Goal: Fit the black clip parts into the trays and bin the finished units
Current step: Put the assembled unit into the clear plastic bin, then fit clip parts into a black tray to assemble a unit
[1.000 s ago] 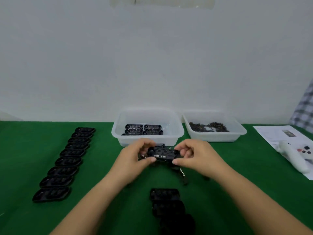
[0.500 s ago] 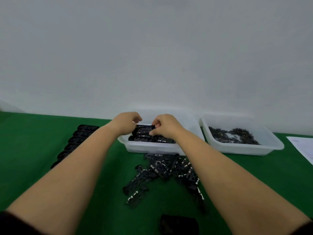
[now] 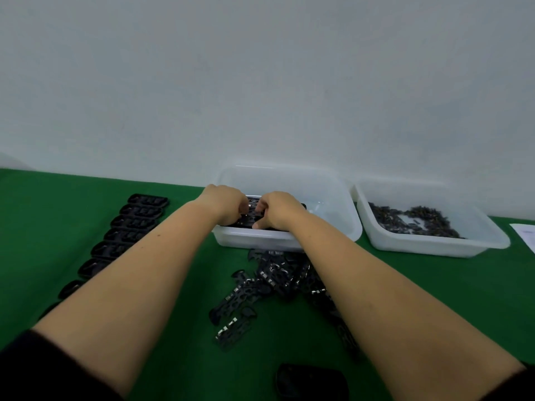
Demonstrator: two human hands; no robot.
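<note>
Hands reach into a clear bin on the green table: left hand and right hand both pinch a black finished unit inside it. Loose clip parts lie just before the bin, empty trays to the left.

So the finished unit is a flat black tray with clip parts seated in it, lying level inside the clear white bin, right between the fingers of both hands, on top of other finished units. Loose black clip parts with silver metal tabs sit in a messy heap on the green bench, just this side of the fingers. Empty black trays run in an overlapping row well off to the left of the fingers. One more black tray lies far nearer, at the bottom edge.
</note>
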